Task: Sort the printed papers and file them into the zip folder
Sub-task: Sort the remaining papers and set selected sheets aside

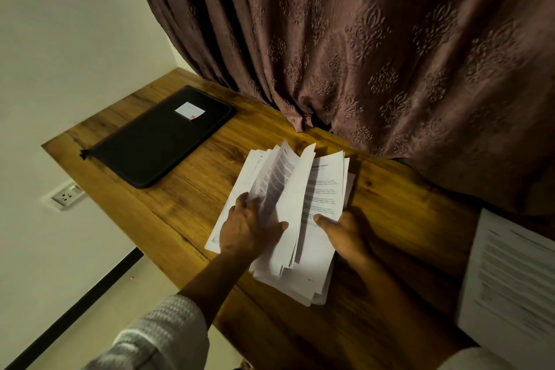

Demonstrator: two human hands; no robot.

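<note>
sorting in hand, folder not yet opened

from my seat i see the printed papers (324, 189) as a loose heap near the middle of the wooden surface (186, 213), fanned open. the left hand (246, 231) has its fingers tucked behind a few raised sheets, thumb laid over them, holding them up. the right hand (345, 237) pinches the heap's right side, thumb on top, the other fingers hidden beneath. the black zip folder (156, 141) lies far left, well apart, and looks closed. a second paper stack (510, 273) sits at the right edge. i judge this the sorting step; next i'd need to pull one set free, square it, then unzip the folder.
</note>
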